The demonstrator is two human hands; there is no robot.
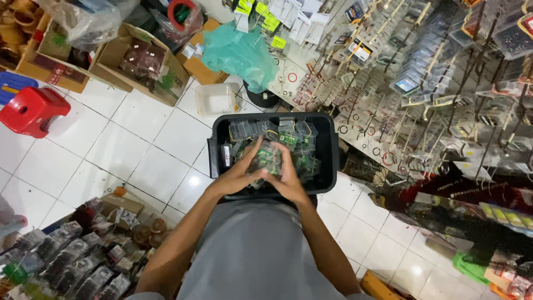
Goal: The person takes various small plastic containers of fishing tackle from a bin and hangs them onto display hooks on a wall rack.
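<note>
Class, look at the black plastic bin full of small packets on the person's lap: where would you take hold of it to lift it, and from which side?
Probably best gripped with two hands at the short ends of the black bin, coming in from left and right. Its out-turned rim offers a ledge at each end. Both the left hand and right hand are now on the packets inside.

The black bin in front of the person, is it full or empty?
Fairly full. The black bin holds many small clear packets, and both hands, left and right, grip a bundle.

Left hand (240, 175) and right hand (288, 176) on small packets (266, 158) in black bin (328, 161).
</note>
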